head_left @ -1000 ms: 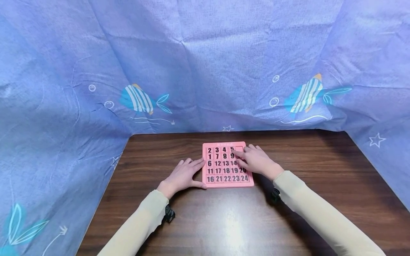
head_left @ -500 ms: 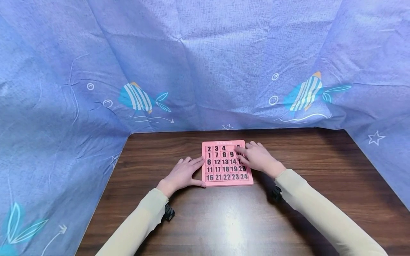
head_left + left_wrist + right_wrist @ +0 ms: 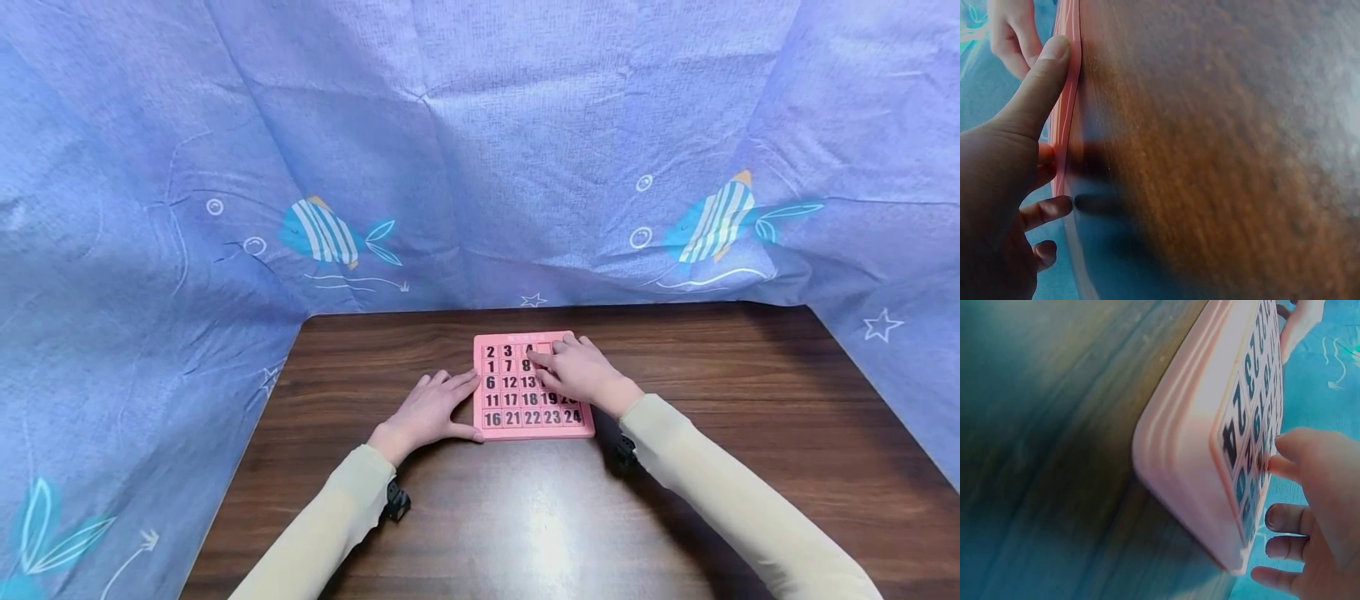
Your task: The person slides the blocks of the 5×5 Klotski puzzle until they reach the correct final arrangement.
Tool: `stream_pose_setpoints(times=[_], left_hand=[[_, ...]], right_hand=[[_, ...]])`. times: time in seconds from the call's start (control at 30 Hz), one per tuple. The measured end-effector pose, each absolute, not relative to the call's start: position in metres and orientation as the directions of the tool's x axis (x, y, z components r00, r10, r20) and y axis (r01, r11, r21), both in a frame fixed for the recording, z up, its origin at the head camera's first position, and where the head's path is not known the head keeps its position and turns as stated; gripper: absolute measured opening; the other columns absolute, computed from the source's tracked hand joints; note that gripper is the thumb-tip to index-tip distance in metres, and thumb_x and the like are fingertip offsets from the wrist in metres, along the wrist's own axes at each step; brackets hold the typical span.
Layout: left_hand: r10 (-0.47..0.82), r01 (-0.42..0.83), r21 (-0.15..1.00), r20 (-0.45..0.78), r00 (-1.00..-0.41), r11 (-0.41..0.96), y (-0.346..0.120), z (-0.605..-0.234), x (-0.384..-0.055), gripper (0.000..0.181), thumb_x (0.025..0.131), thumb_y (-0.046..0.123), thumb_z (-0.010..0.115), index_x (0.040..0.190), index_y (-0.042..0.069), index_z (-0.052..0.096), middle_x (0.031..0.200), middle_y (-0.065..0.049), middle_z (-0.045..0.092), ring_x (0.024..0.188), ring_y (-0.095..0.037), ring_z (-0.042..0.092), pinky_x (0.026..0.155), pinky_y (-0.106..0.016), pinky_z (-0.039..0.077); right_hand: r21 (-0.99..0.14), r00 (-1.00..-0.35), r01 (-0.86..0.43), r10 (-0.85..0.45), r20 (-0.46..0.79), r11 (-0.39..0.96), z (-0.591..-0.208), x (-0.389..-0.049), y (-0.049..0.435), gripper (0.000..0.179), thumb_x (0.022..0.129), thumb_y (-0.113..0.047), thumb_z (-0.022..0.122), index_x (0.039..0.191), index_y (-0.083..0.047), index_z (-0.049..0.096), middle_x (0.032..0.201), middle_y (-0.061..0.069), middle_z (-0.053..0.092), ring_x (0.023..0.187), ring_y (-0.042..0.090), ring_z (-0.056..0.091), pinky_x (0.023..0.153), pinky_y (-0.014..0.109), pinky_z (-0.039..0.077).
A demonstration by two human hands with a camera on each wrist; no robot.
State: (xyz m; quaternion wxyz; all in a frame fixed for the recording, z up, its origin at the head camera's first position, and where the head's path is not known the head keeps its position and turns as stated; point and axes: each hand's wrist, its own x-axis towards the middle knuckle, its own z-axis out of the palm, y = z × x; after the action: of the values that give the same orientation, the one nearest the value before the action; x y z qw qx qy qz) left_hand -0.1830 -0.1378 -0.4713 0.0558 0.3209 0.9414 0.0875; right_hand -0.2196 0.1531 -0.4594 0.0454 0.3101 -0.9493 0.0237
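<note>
A pink sliding number puzzle (image 3: 536, 432) lies flat on the table, its tiles carrying black numbers. My left hand (image 3: 423, 415) rests along its left side, fingers spread and fairly straight, the thumb (image 3: 1044, 75) against the front left corner. Over the board's right part is my right hand (image 3: 581, 371), its index fingertip touching the 4 tile (image 3: 528, 349) in the top row. Just right of that tile an open slot (image 3: 543, 347) shows. The hand covers several tiles at the right. In the right wrist view, the 24 tile (image 3: 1235, 425) sits at the near corner.
The dark wood table (image 3: 525, 517) extends around the puzzle, with glare in front. Behind and at the sides hangs a blue cloth (image 3: 510, 167) printed with fish. Each wrist wears a black device, such as the left one (image 3: 397, 500).
The 5 tile has slid right into the top right corner, opening a slot where it was. My right hand has then shifted left onto the 4 tile. The left hand stays put.
</note>
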Motion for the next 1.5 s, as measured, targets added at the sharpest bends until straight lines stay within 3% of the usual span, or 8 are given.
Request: stream_pose_setpoints(times=[0.07, 0.33, 0.57, 0.83, 1.1, 1.3, 1.4, 1.5], left_hand=[[0.615, 0.596, 0.196, -0.047, -0.787, 0.778, -0.138, -0.471, -0.183, 0.099, 0.068, 0.078, 0.055, 0.148, 0.022, 0.032, 0.150, 0.006, 0.034, 0.111, -0.017, 0.041, 0.091, -0.041, 0.032], [0.623, 0.607, 0.189, -0.038, -0.781, 0.772, -0.137, -0.471, -0.184, 0.100, 0.069, 0.077, 0.056, 0.147, 0.021, 0.032, 0.149, 0.005, 0.035, 0.110, -0.017, 0.041, 0.091, -0.041, 0.033], [0.620, 0.602, 0.192, -0.051, -0.783, 0.775, -0.136, -0.471, -0.181, 0.099, 0.069, 0.077, 0.056, 0.147, 0.022, 0.032, 0.149, 0.005, 0.035, 0.110, -0.017, 0.041, 0.091, -0.041, 0.033], [0.623, 0.604, 0.201, -0.041, -0.781, 0.771, -0.135, -0.471, -0.180, 0.098, 0.069, 0.075, 0.057, 0.147, 0.021, 0.034, 0.149, 0.005, 0.036, 0.110, -0.017, 0.041, 0.090, -0.041, 0.033], [0.620, 0.601, 0.199, -0.042, -0.784, 0.774, -0.136, -0.471, -0.182, 0.099, 0.068, 0.078, 0.055, 0.147, 0.022, 0.032, 0.149, 0.005, 0.035, 0.111, -0.017, 0.041, 0.090, -0.041, 0.033], [0.605, 0.584, 0.203, -0.057, -0.794, 0.786, -0.138, -0.471, -0.183, 0.100, 0.068, 0.078, 0.055, 0.148, 0.022, 0.031, 0.149, 0.006, 0.034, 0.113, -0.017, 0.041, 0.094, -0.042, 0.032], [0.607, 0.586, 0.207, -0.054, -0.793, 0.783, -0.138, -0.471, -0.183, 0.100, 0.068, 0.077, 0.056, 0.148, 0.022, 0.031, 0.149, 0.005, 0.034, 0.112, -0.018, 0.041, 0.093, -0.042, 0.032], [0.610, 0.589, 0.203, -0.056, -0.791, 0.782, -0.138, -0.472, -0.183, 0.100, 0.069, 0.078, 0.055, 0.148, 0.022, 0.031, 0.150, 0.005, 0.034, 0.112, -0.018, 0.041, 0.092, -0.041, 0.032]], right_hand=[[-0.030, -0.817, -0.572, -0.565, 0.114, 0.820, -0.459, -0.218, 0.158, 0.039, 0.093, -0.037, 0.052, 0.130, -0.026, 0.059, 0.090, 0.007, 0.061, 0.088, 0.028, 0.049, 0.082, 0.049, 0.037], [-0.037, -0.827, -0.546, -0.531, 0.186, 0.837, -0.460, -0.217, 0.167, 0.033, 0.091, -0.032, 0.054, 0.118, -0.019, 0.068, 0.086, 0.006, 0.062, 0.079, 0.026, 0.047, 0.074, 0.044, 0.037], [-0.032, -0.793, -0.601, -0.590, 0.151, 0.799, -0.464, -0.221, 0.150, 0.038, 0.092, -0.034, 0.053, 0.127, -0.021, 0.061, 0.093, 0.007, 0.061, 0.094, 0.029, 0.050, 0.088, 0.048, 0.036], [0.006, -0.787, -0.610, -0.607, 0.111, 0.792, -0.461, -0.221, 0.129, 0.040, 0.094, -0.037, 0.051, 0.132, -0.028, 0.056, 0.085, 0.004, 0.056, 0.088, 0.025, 0.046, 0.080, 0.045, 0.032], [0.031, -0.796, -0.593, -0.592, 0.127, 0.805, -0.461, -0.219, 0.138, 0.039, 0.094, -0.030, 0.052, 0.132, -0.026, 0.056, 0.087, 0.007, 0.059, 0.091, 0.029, 0.049, 0.088, 0.049, 0.036], [0.009, -0.811, -0.566, -0.559, 0.174, 0.824, -0.460, -0.220, 0.142, 0.031, 0.092, -0.030, 0.054, 0.121, -0.024, 0.066, 0.084, 0.007, 0.059, 0.085, 0.030, 0.047, 0.079, 0.045, 0.037], [0.012, -0.798, -0.575, -0.564, 0.211, 0.818, -0.460, -0.221, 0.138, 0.028, 0.091, -0.028, 0.055, 0.113, -0.019, 0.069, 0.085, 0.006, 0.060, 0.083, 0.028, 0.048, 0.080, 0.045, 0.037], [0.010, -0.784, -0.594, -0.582, 0.214, 0.804, -0.459, -0.222, 0.130, 0.030, 0.091, -0.029, 0.056, 0.115, -0.017, 0.067, 0.087, 0.007, 0.061, 0.085, 0.027, 0.049, 0.082, 0.045, 0.037]])
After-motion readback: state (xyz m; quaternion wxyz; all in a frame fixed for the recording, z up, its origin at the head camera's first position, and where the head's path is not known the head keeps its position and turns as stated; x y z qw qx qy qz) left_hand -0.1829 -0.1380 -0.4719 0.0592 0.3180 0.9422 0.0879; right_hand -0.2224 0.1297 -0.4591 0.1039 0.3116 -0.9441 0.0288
